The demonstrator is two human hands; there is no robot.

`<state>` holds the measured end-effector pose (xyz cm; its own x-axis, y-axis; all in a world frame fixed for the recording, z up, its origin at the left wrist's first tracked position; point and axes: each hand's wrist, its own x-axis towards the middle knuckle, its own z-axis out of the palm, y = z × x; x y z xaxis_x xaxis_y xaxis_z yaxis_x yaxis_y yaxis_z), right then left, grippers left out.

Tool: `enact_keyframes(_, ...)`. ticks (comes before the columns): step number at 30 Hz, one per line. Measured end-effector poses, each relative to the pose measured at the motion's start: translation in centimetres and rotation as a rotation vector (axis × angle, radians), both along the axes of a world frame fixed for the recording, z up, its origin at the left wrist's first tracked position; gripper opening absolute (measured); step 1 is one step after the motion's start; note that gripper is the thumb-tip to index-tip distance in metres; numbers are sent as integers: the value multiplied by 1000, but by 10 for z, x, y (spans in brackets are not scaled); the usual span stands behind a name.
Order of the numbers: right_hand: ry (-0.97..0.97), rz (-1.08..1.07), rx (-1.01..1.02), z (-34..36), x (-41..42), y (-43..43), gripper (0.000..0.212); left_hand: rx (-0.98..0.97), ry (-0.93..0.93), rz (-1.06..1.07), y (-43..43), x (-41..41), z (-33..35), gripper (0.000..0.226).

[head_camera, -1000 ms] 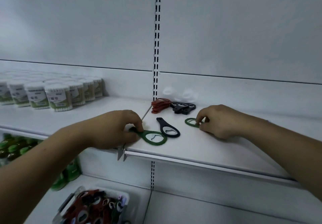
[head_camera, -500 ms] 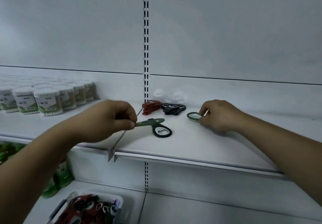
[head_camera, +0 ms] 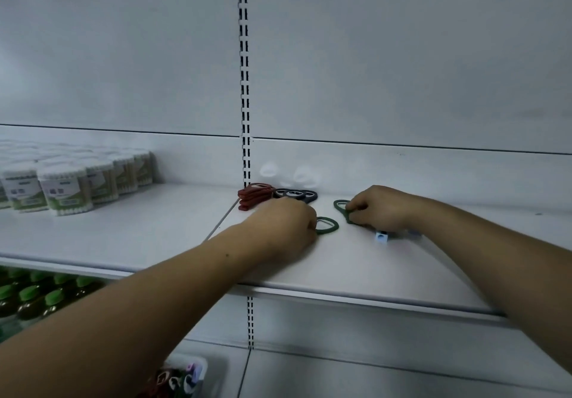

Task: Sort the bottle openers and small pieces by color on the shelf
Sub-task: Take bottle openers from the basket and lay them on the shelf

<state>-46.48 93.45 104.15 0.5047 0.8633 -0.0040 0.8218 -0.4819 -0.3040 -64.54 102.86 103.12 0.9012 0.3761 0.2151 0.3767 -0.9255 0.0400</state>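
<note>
Green bottle opener (head_camera: 335, 226) now flat on shelf (head_camera: 154, 236) (lifted a moment ago), left hand (head_camera: 283, 222) gripping its handle, right hand (head_camera: 382, 208) pinching another green opener (head_camera: 347, 217), jar (head_camera: 66, 193) labels unreadable.

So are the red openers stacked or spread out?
Stacked: the red openers lie one atop another in a single pile, beside the black openers.

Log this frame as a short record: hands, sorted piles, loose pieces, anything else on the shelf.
left hand: holds the near green opener, ring end showing
right hand: pinches the far green opener
red stack: at the shelf back
dark pile: right beside the red stack
blue cube: loose, in front of the right hand
swab tubs: left section of the shelf
</note>
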Motion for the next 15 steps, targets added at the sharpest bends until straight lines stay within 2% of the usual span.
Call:
enact_keyframes(4, -73, 7, 31, -4, 7, -4, 31, -90, 92, -57, 5, 0, 5, 30)
enact_keyframes(7, -71, 24, 28, -2, 17, -18, 17, -92, 138, -90, 7, 1, 8, 29)
enact_keyframes(12, -37, 50, -31, -4, 22, -23, 35, -119, 131, -125, 1, 11, 8, 36)
enact_keyframes(15, -45, 77, -79, -9, 21, -17, 40, -59, 162, -171, 2, 14, 5, 36)
